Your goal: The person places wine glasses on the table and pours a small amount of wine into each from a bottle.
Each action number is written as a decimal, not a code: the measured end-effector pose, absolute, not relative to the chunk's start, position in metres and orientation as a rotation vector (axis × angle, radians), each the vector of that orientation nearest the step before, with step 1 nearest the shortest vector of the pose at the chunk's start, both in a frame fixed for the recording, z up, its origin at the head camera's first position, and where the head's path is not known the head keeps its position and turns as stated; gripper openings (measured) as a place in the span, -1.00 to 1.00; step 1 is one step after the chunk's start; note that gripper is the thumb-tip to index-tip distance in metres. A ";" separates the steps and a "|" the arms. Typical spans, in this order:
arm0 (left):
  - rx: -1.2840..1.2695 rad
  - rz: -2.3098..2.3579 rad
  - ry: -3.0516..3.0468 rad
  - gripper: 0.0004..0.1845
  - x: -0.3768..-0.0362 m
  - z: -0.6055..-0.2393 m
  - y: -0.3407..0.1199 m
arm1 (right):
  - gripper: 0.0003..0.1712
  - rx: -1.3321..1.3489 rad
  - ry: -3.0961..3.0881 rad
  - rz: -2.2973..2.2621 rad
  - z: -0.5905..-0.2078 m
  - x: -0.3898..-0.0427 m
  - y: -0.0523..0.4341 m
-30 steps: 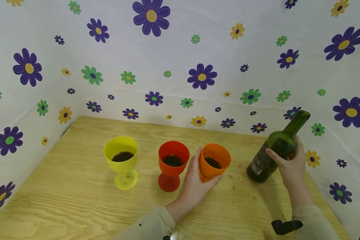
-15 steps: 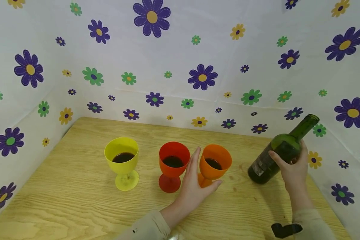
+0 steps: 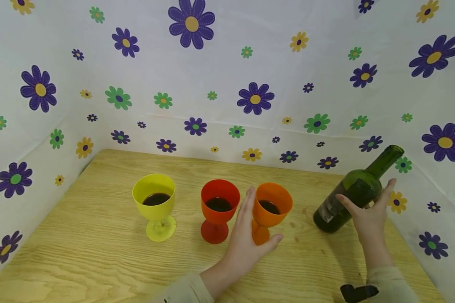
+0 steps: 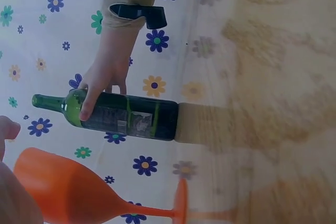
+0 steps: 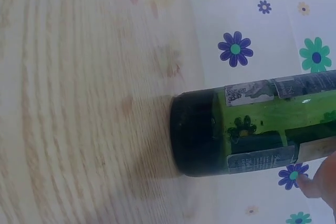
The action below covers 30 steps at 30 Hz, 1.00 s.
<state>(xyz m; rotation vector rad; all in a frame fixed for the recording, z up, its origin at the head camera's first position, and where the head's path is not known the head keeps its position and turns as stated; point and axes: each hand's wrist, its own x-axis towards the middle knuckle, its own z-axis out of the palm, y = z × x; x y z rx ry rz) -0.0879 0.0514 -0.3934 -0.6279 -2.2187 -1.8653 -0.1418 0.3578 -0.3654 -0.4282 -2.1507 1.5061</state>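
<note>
My left hand (image 3: 244,242) is spread beside an orange goblet (image 3: 265,219) of dark liquid, fingers straight along its left side and thumb in front. A gap shows between thumb and cup; whether the fingertips touch it I cannot tell. The goblet (image 4: 68,187) fills the lower left wrist view. At the right, a green wine bottle (image 3: 343,195) stands on the table, its base (image 5: 197,135) on the wood. Around its upper body my right hand (image 3: 369,214) is loosened, thumb near the label and a finger lifted away from the glass.
A red goblet (image 3: 218,206) stands just left of my left hand, and a yellow goblet (image 3: 155,202) farther left. Both hold dark liquid. The wooden table (image 3: 98,244) meets a white flower-patterned cloth (image 3: 212,71) at the back and sides.
My left hand has come loose from the orange goblet and its thumb has moved away. The bottle has shifted slightly right and come to stand; the right hand's fingers have since opened off it.
</note>
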 end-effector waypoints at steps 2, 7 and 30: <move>-0.642 -1.846 -2.202 0.07 -0.086 -0.391 0.050 | 0.39 -0.422 -2.107 1.421 -0.366 -0.139 0.355; -0.690 -1.841 -2.145 0.05 -0.078 -0.381 0.045 | 0.20 -0.188 -1.857 0.955 -0.366 -0.132 0.344; -0.937 -1.414 -1.728 -0.56 -0.083 -0.313 -0.057 | -0.48 0.581 -2.459 0.287 -0.372 -0.172 0.276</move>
